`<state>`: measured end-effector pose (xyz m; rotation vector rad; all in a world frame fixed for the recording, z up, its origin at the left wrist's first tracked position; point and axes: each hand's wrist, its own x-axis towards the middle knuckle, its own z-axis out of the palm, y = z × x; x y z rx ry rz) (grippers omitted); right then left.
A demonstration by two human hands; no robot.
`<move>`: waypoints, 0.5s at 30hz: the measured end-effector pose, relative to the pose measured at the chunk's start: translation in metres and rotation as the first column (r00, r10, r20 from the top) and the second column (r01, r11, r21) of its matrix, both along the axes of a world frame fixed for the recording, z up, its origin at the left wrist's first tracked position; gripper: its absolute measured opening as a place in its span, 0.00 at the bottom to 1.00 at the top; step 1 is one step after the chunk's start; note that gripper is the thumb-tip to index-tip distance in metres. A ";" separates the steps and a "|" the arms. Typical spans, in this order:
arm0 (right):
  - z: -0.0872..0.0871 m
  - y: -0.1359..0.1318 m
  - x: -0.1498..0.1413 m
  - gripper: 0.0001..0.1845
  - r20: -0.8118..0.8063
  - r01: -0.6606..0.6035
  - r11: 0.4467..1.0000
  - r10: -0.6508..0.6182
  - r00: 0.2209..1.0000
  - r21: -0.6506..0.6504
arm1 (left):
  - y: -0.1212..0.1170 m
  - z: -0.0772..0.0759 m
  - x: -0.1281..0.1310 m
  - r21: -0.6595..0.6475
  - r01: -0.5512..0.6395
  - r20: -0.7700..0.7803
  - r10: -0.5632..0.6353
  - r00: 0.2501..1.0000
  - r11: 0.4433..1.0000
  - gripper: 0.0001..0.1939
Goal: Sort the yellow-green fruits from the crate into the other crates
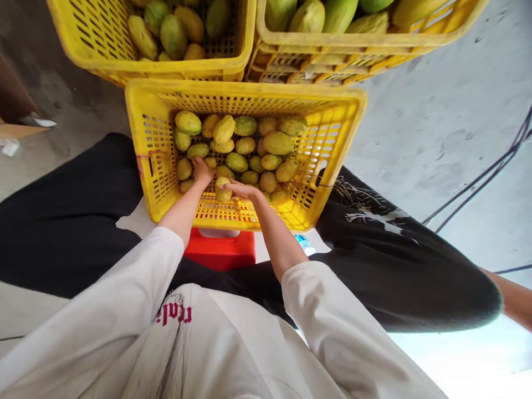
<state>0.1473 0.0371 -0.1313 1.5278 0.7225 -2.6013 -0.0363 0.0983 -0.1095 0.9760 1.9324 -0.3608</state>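
The right hand [241, 190] is cupping a papaya [223, 191] inside the yellow crate [245, 89]; the left hand [203, 173] is bending half-open over a smaller papaya [211, 163], its grip hidden from me. Spread legs [374, 238] are flanking the crate, presumably keeping it reachable.

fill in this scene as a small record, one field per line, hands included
left hand: down among the fruit, fingertips partly hidden
right hand: thumb on a yellowish fruit
near crate: yellow, holes in its walls, both hands inside
far left crate: yellow, holds fruit
far right crate: yellow, holds fruit
red object: on the person's side of the near crate
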 end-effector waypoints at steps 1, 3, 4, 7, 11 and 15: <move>0.002 0.001 0.001 0.29 0.003 0.045 0.997 -0.045 0.999 -0.056 | -0.001 -0.001 0.000 0.005 -0.009 0.001 0.009 1.000 1.000 0.25; 0.006 0.001 0.004 0.23 0.017 0.086 0.988 -0.085 0.996 -0.125 | -0.004 -0.002 0.001 0.035 -0.031 0.009 0.031 0.999 0.999 0.21; 0.008 0.001 0.005 0.20 0.027 0.099 0.985 -0.096 0.995 -0.144 | -0.005 -0.003 0.001 0.047 -0.048 0.006 0.047 0.999 0.998 0.20; 0.011 -0.001 0.010 0.15 0.047 0.194 0.962 -0.189 0.981 -0.193 | -0.006 -0.006 0.001 0.032 -0.111 -0.018 0.111 0.994 0.993 0.18; 0.018 -0.002 0.017 0.17 0.078 0.324 0.929 -0.315 0.946 -0.181 | -0.002 -0.005 -0.006 0.028 -0.122 0.025 0.121 0.992 0.992 0.22; 0.028 0.011 0.027 0.20 0.111 0.355 0.928 -0.343 0.933 -0.115 | 0.009 0.009 -0.024 0.140 -0.104 0.110 0.088 0.990 0.985 0.25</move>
